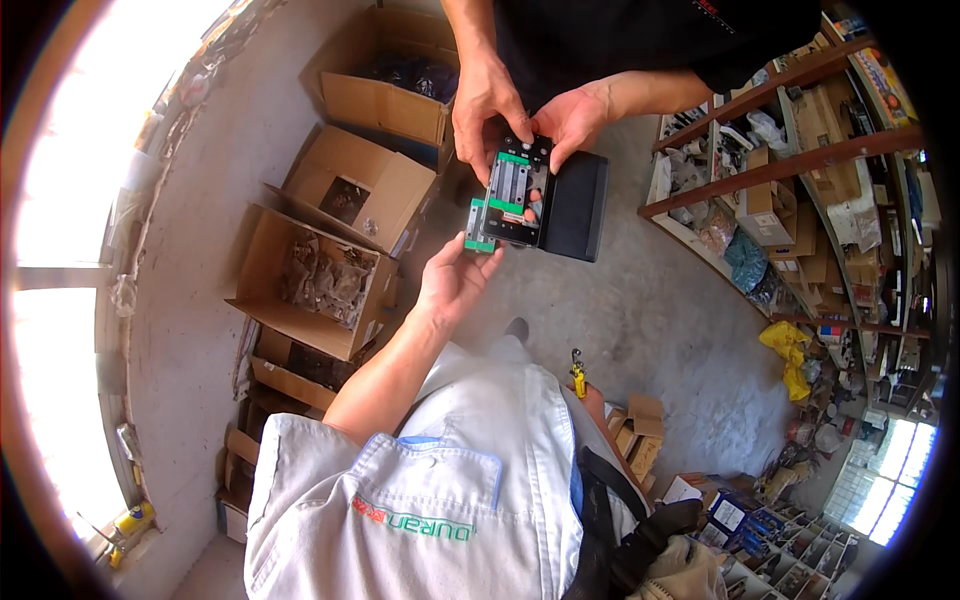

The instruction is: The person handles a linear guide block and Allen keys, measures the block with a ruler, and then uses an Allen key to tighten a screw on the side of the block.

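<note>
My left hand [455, 285] reaches forward with its fingers closed on a linear guide block [475, 228], a grey metal piece with green ends. Just beyond it, a co-worker's two hands [490, 108] hold a phone [512, 232] in an opened black flip case [575, 208]. The phone's screen shows a similar green-ended block, and the phone overlaps part of the real one. Lower down at my right side, my right hand [594, 402] is mostly hidden behind my body. It is closed round a small yellow-handled tool [578, 375] with a dark metal head, which points up.
Open cardboard boxes [375, 290] with bagged parts line the wall at left. Crowded shelves [790, 215] stand at right behind rusty bars, with a yellow bag [788, 355] hanging there. More boxes [645, 435] and sorted bins [790, 560] lie at lower right. Concrete floor [640, 310] lies between.
</note>
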`<action>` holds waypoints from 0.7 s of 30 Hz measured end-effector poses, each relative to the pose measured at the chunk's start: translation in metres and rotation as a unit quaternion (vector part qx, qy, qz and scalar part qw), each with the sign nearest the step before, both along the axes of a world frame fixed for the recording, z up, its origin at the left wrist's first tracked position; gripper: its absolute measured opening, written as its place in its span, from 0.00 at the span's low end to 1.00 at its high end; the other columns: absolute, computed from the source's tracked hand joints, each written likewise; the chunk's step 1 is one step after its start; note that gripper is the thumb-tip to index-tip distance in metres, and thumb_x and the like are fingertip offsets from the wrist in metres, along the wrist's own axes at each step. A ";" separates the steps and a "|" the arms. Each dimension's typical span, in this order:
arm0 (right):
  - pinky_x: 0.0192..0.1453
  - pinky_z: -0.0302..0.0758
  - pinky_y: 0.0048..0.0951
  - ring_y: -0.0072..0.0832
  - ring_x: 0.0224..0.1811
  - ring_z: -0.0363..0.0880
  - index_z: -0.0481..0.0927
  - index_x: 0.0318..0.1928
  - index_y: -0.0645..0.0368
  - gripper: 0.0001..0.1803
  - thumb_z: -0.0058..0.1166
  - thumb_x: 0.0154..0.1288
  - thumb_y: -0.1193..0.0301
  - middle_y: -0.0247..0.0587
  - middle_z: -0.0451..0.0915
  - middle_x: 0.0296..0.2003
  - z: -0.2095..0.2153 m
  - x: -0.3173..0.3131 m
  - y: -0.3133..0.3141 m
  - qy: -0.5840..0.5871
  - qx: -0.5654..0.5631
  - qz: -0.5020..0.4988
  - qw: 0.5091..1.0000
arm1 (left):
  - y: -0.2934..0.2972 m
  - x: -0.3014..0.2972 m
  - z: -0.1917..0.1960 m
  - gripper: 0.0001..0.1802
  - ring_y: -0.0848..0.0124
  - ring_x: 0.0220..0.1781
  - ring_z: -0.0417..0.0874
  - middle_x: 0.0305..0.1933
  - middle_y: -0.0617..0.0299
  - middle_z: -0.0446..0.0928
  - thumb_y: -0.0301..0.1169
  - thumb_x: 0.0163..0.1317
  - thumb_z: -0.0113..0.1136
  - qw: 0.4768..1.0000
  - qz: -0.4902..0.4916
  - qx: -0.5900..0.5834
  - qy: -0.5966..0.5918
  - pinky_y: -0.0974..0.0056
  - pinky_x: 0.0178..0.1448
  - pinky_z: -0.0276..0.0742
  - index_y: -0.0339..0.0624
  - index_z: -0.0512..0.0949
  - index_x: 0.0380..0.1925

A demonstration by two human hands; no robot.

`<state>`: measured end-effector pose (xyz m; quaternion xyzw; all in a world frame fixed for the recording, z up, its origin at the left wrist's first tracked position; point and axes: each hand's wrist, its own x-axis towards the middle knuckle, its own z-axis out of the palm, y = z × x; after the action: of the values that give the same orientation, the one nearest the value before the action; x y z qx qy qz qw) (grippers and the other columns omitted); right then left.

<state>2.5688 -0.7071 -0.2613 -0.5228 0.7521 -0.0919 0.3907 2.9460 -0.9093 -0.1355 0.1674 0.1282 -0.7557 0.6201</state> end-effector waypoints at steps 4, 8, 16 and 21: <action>0.38 0.77 0.42 0.49 0.34 0.83 0.81 0.38 0.64 0.22 0.64 0.61 0.55 0.56 0.82 0.30 -0.004 -0.001 -0.001 0.000 -0.008 0.007 1.000 | 0.002 0.002 -0.002 0.17 0.49 0.60 0.79 0.56 0.44 0.78 0.32 0.74 0.50 1.000 0.005 -0.003 0.012 0.47 0.67 0.77 0.27 0.73 0.54; 0.39 0.77 0.42 0.49 0.35 0.83 0.82 0.39 0.64 0.22 0.64 0.61 0.55 0.56 0.82 0.31 0.004 0.002 -0.001 -0.003 0.002 0.003 1.000 | 0.001 0.001 -0.005 0.18 0.48 0.60 0.79 0.56 0.43 0.78 0.32 0.74 0.50 1.000 -0.001 -0.009 0.020 0.48 0.67 0.77 0.27 0.72 0.54; 0.40 0.78 0.43 0.50 0.37 0.84 0.82 0.40 0.64 0.24 0.63 0.62 0.52 0.56 0.83 0.33 0.007 0.005 -0.002 0.013 0.025 -0.006 1.000 | 0.002 0.000 -0.004 0.20 0.46 0.61 0.78 0.58 0.41 0.77 0.33 0.74 0.49 1.000 0.004 -0.025 0.012 0.49 0.66 0.78 0.27 0.72 0.57; 0.40 0.78 0.44 0.51 0.37 0.84 0.82 0.39 0.64 0.24 0.63 0.62 0.52 0.57 0.83 0.33 -0.003 -0.001 0.002 0.008 0.028 -0.013 0.999 | 0.003 0.000 -0.004 0.21 0.45 0.62 0.77 0.60 0.41 0.76 0.33 0.74 0.48 0.999 0.002 -0.028 0.019 0.48 0.67 0.78 0.27 0.70 0.59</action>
<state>2.5678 -0.7053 -0.2647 -0.5028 0.7642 -0.0712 0.3977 2.9463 -0.9067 -0.1394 0.1355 0.1189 -0.7606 0.6237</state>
